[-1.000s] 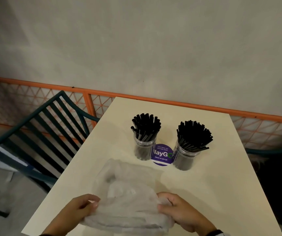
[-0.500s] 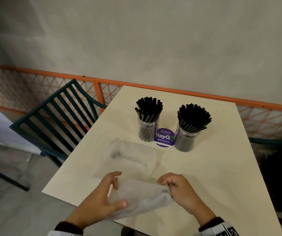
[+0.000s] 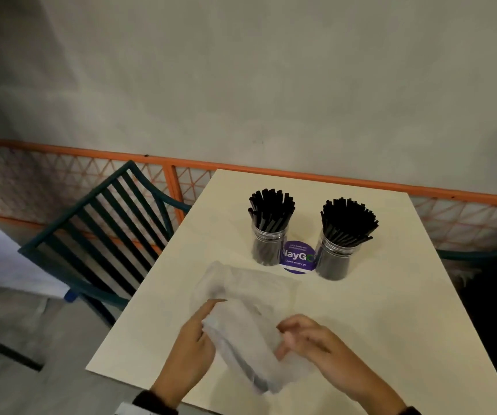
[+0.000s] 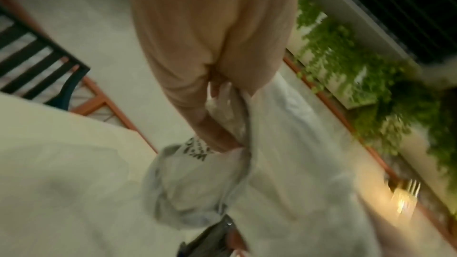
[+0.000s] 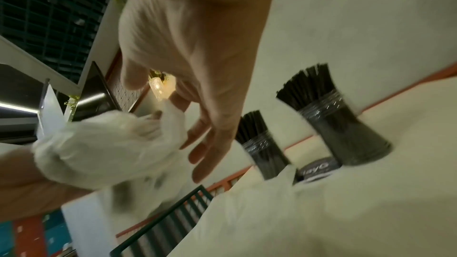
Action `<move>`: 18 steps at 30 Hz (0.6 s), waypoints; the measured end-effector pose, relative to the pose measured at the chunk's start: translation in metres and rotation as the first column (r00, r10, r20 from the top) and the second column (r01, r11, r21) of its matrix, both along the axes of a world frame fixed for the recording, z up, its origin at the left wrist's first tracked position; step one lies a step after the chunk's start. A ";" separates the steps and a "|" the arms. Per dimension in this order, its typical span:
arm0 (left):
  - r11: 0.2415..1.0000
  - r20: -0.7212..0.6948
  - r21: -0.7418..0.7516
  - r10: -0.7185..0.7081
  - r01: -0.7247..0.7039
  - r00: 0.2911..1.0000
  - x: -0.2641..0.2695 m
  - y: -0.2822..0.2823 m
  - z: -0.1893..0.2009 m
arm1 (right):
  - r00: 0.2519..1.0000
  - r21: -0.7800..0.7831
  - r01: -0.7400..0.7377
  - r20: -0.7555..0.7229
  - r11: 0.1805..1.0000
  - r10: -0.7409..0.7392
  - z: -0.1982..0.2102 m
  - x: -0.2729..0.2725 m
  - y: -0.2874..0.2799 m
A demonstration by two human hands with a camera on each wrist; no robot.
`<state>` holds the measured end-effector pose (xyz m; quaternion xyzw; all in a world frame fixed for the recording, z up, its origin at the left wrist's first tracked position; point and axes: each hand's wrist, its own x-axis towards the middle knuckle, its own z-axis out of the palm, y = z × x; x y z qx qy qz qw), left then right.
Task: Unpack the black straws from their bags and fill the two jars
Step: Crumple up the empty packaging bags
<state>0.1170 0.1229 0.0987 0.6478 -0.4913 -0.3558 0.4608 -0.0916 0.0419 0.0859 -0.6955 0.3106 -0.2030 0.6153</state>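
Two clear jars stand at the table's far middle, the left jar (image 3: 269,245) and the right jar (image 3: 335,259) both packed with upright black straws (image 3: 347,218). They also show in the right wrist view, left jar (image 5: 265,155) and right jar (image 5: 346,140). A crumpled clear plastic bag (image 3: 242,342) lies between my hands near the front edge. My left hand (image 3: 194,344) pinches its left end (image 4: 232,110). My right hand (image 3: 305,336) touches its other end with spread fingers (image 5: 200,144), thumb apart. A dark streak shows inside the bag; I cannot tell what it is.
A second, flattened clear bag (image 3: 250,283) lies on the cream table (image 3: 391,324) just before the jars. A purple round sticker (image 3: 298,259) sits between the jars. A dark slatted chair (image 3: 100,235) stands at the left, an orange rail (image 3: 331,178) behind.
The bag between my hands has turned from crosswise to slanting toward me. My left hand moved up to its far end, and my right hand's fingers have loosened on it.
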 end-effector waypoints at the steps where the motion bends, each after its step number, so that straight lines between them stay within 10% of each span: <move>1: 1.000 -0.114 0.017 -0.004 0.006 0.993 0.001 0.001 0.004 | 0.999 -0.008 0.021 -0.045 1.000 -0.022 -0.006 0.011 0.004; 8: 0.974 -0.439 0.164 -0.072 0.159 0.896 0.040 0.009 0.000 | 0.979 0.492 -0.081 0.204 0.867 -0.024 -0.017 0.070 0.019; 18: 0.916 -0.016 0.122 -0.382 0.381 0.924 0.098 0.004 0.007 | 0.958 -0.135 0.253 -0.102 0.958 -0.267 -0.020 0.092 0.003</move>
